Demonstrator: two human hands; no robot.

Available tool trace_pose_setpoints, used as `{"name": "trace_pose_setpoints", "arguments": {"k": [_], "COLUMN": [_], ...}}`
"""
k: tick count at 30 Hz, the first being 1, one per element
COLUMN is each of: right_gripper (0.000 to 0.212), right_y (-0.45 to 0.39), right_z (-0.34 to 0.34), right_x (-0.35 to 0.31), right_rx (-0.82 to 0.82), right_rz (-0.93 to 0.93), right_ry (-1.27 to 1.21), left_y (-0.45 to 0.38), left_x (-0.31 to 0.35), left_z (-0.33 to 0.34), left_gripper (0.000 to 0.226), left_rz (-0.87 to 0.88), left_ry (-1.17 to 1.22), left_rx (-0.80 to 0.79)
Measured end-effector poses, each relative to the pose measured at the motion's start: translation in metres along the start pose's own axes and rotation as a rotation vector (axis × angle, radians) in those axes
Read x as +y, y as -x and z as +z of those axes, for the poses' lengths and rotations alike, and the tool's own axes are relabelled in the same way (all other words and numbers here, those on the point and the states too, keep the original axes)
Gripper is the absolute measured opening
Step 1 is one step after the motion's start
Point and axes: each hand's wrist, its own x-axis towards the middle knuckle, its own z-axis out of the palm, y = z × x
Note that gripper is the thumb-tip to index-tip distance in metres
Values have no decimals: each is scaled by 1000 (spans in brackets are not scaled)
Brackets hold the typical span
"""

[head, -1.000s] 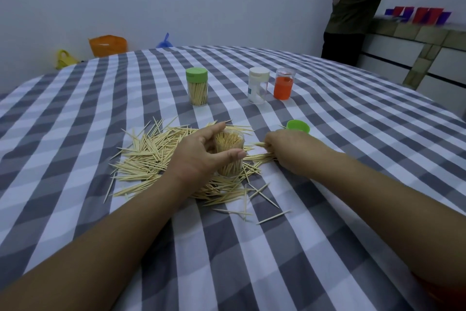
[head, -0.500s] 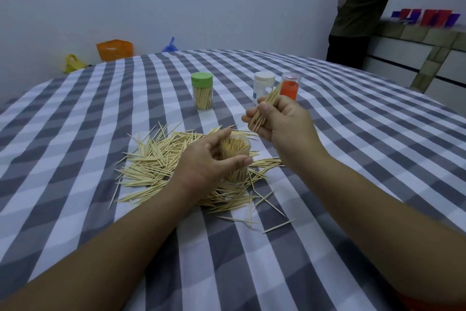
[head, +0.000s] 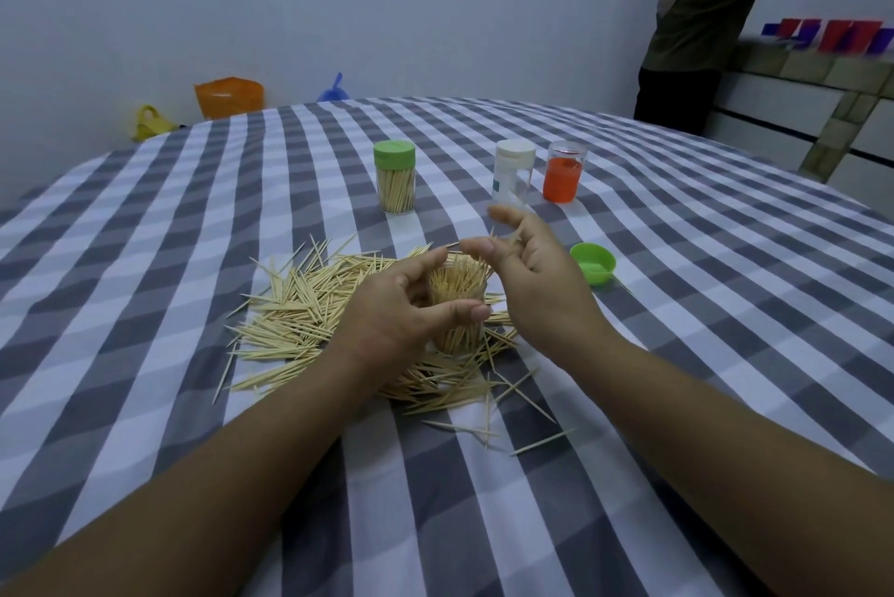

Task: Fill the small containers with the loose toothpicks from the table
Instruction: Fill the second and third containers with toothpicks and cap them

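Wooden toothpicks (head: 309, 306), loose, heaped on the checked cloth of the bench (head: 677, 306) and spread around and in front of the open container (head: 457, 306), with a few strays lying nearer the person.

Open container: small clear cylinder, upright amid the heap, already nearly full of upright picks. Left hand (head: 401, 311) curls round its wall, thumb in front, fingers behind. Right hand (head: 532, 267) hangs just over the mouth, fingertips loosely gathered with a few picks between them; how firmly they are pinched cannot be told.

Handling, as judged: picks are very light, stiff, thin and pointed, likely to snap if bent and to scatter if dropped; best pinched mid-length in a small aligned bundle. Container is light and tippable, so a steadying hold on its side seems wise.

Other items, farther back: green-lidded container (head: 394, 175), filled; white-capped container (head: 513, 175), looks empty; orange container (head: 562, 173), uncapped. Green lid (head: 592, 262) lies upturned right of the hands.

Markings: a small greenish label on the white-capped container, unreadable. No brand visible.
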Motion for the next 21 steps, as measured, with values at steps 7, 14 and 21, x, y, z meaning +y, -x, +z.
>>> {"name": "trace_pose_setpoints", "arguments": {"k": [7,14,21], "right_gripper": [30,19,40], "right_y": [3,-1,1], "right_z": [0,0,6], "right_x": [3,4,8], "right_rx": [-55,-12,-29], "right_rz": [-3,46,108], "right_ry": [-2,-301,-135], "left_y": [4,2,3], "left_x": [3,0,-2], "left_z": [-2,-2,-1], "left_gripper": [80,99,86], "left_rz": [27,17,35], "left_ry": [15,71,67], "left_rx": [-12,-43,-25]}}
